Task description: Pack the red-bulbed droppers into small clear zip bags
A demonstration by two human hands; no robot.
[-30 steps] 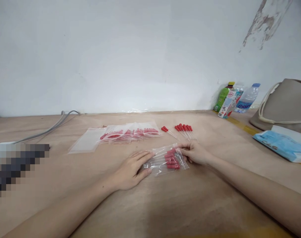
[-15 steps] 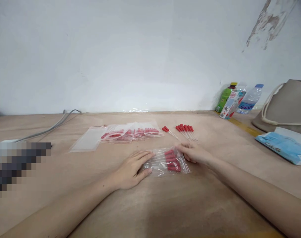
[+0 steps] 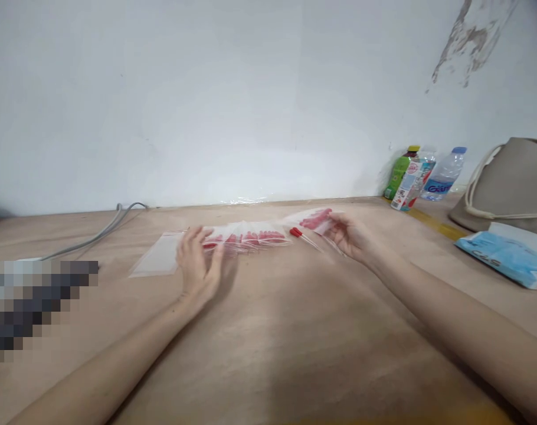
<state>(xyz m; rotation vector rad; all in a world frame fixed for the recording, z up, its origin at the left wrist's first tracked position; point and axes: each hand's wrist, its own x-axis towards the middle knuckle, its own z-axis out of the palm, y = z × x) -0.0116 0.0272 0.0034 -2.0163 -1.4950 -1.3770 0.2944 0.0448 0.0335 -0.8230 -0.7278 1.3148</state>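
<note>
My right hand [image 3: 346, 233] pinches a clear plastic bag of red-bulbed droppers [image 3: 316, 219], raised a little over the far right of the table. Just left of that hand, loose droppers [image 3: 300, 235] with red bulbs and thin clear tubes lie on the table. My left hand [image 3: 200, 262], its fingers apart, is at the left end of a row of overlapping bags [image 3: 259, 236] filled with red-bulbed droppers. Whether it touches them I cannot tell. Beside it lie flat clear bags [image 3: 156, 257]. The spot where more loose droppers lay is covered by my right hand and its bag.
Several bottles [image 3: 441, 174] stand by the wall at the right, near a grey-beige bag [image 3: 507, 189] with a cord. A blue tissue pack [image 3: 498, 254] lies in front. Toward the left run a grey cable [image 3: 95, 233] and a blurred dark object [image 3: 38, 307].
My right hand has carried the bag of droppers from the near middle to the far right. My left hand has let go of that bag and moved left to the row of bags.
</note>
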